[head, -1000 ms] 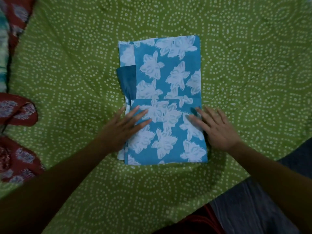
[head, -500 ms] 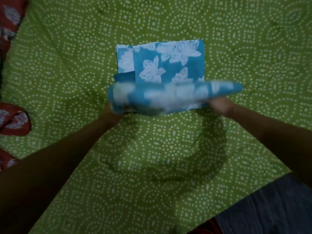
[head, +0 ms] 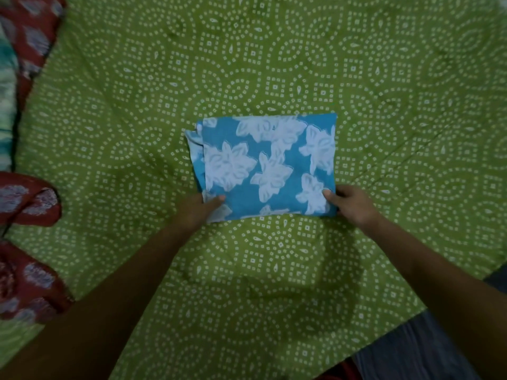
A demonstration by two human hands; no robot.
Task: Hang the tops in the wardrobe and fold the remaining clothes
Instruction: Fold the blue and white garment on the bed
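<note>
The blue floral garment lies folded into a compact rectangle at the middle of the green bedspread; the left hand pinches its near left corner, thumb on top; the right hand grips the near right corner the same way, fingers tucked beneath; half a second ago the near half was lifted and blurred mid-fold, now it rests flat on the far half; red patterned clothes sit at the left edge, well apart.
</note>
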